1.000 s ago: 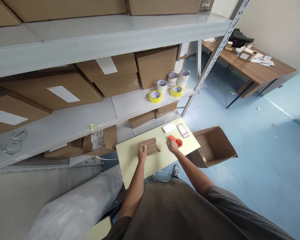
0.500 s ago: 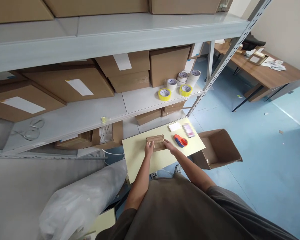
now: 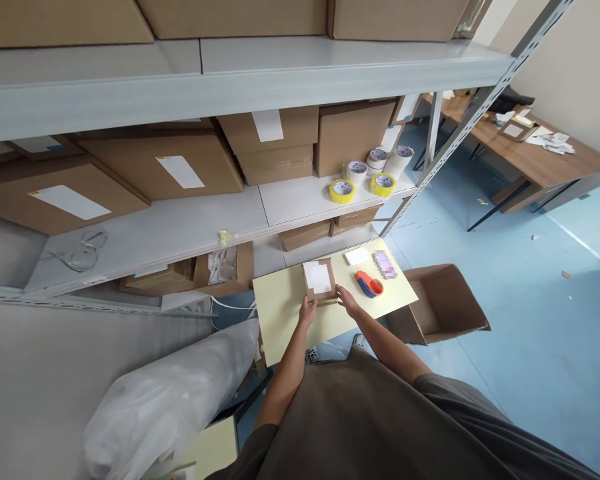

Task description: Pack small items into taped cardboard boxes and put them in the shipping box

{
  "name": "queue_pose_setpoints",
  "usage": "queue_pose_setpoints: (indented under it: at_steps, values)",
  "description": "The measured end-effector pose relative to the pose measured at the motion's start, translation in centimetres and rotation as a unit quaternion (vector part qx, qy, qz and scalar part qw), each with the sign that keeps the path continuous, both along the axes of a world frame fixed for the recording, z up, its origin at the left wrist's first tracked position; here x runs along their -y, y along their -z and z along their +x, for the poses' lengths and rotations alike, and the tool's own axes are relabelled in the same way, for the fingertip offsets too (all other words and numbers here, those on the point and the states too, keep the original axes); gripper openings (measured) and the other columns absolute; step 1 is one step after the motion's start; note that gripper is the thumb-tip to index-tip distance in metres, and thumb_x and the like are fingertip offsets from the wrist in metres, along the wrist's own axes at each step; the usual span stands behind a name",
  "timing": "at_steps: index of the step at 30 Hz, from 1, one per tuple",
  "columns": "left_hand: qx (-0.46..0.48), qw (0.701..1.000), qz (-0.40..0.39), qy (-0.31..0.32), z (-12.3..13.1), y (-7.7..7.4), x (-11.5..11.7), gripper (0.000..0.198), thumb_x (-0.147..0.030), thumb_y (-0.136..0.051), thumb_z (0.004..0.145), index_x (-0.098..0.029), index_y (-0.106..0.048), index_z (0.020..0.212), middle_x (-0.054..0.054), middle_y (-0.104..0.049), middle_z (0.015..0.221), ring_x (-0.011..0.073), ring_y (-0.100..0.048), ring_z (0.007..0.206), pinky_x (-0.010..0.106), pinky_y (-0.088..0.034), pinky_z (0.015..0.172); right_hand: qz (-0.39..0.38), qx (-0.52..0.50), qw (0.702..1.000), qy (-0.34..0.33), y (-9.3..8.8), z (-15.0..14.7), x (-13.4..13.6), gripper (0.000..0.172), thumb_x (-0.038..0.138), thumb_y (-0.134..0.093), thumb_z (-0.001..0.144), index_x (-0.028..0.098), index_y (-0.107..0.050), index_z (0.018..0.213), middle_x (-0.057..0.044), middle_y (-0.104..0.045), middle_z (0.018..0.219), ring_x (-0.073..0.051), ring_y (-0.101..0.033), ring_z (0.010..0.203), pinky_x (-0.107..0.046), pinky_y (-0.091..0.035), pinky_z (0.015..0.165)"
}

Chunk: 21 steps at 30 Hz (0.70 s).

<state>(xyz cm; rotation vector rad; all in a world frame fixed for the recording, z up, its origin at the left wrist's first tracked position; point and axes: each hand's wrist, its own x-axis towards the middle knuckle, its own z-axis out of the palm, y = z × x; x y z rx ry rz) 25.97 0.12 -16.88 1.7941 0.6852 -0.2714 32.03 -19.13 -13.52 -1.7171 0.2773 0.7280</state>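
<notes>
A small cardboard box (image 3: 327,268) with white labels on its upper face is held between my two hands over the pale yellow tabletop (image 3: 275,303). My left hand (image 3: 307,311) grips its near left corner, fingers closed. At the near right corner, my right hand (image 3: 347,300) has its fingers closed on the edge. To the right of the box lies an orange and blue tape dispenser (image 3: 369,284). Behind that are a white card-like stack (image 3: 357,256) and a blurred-out pinkish item (image 3: 384,264).
A grey metal shelf (image 3: 290,200) with cardboard boxes and several tape rolls (image 3: 342,191) rises beyond the table. An open carton (image 3: 455,300) stands on the floor at right. A large white plastic bag (image 3: 175,393) lies at left. A wooden desk (image 3: 545,157) is further back.
The box has been turned so its white-labelled face now shows, where a taped brown face showed before. My hands have shifted to its near corners. The whole view has moved slightly.
</notes>
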Motion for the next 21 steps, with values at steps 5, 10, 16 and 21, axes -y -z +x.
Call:
queue_pose_setpoints:
  at_steps: [5, 10, 16, 21]
  values:
    - [-0.001, 1.000, 0.020, -0.008, -0.2, 0.6, 0.4, 0.052, -0.042, -0.064, 0.097, -0.018, -0.060, 0.144, 0.018, -0.069, 0.143, 0.0295, -0.065, 0.135, 0.037, -0.051, 0.108, -0.044, 0.050, 0.998, -0.013, 0.4, -0.6, 0.2, 0.072, 0.069, -0.035, 0.101, 0.025, -0.056, 0.154, -0.011, -0.054, 0.161, -0.028, -0.056, 0.144, -0.044, -0.052, 0.111]
    - [-0.012, 0.997, 0.070, -0.005, 0.3, -0.5, 0.7, 0.063, -0.034, -0.066, 0.093, -0.020, -0.052, 0.153, 0.017, -0.065, 0.148, 0.0315, -0.062, 0.137, 0.039, -0.050, 0.110, -0.080, 0.097, 0.992, 0.000, -0.2, 1.3, 2.1, 0.076, 0.068, -0.044, 0.100, 0.020, -0.051, 0.159, -0.015, -0.047, 0.167, -0.029, -0.049, 0.151, -0.046, -0.042, 0.123]
    - [0.156, 0.958, 0.233, -0.056, 4.5, -3.7, 3.7, 0.058, -0.033, -0.057, 0.098, -0.021, -0.052, 0.154, 0.017, -0.056, 0.155, 0.0320, -0.048, 0.148, 0.043, -0.045, 0.119, -0.165, 0.168, 0.972, -0.009, -2.1, 6.9, 7.8, 0.070, 0.053, -0.034, 0.105, 0.023, -0.035, 0.168, -0.007, -0.042, 0.170, -0.023, -0.039, 0.158, -0.042, -0.034, 0.128]
    - [0.153, 0.974, 0.163, 0.030, 12.7, -5.3, 8.4, 0.051, -0.032, -0.053, 0.100, -0.022, -0.056, 0.151, 0.016, -0.065, 0.143, 0.0276, -0.063, 0.129, 0.038, -0.053, 0.105, -0.189, 0.199, 0.961, -0.018, -2.7, 12.9, 12.4, 0.067, 0.042, -0.040, 0.103, 0.020, -0.037, 0.167, -0.008, -0.041, 0.171, -0.024, -0.040, 0.157, -0.042, -0.034, 0.128]
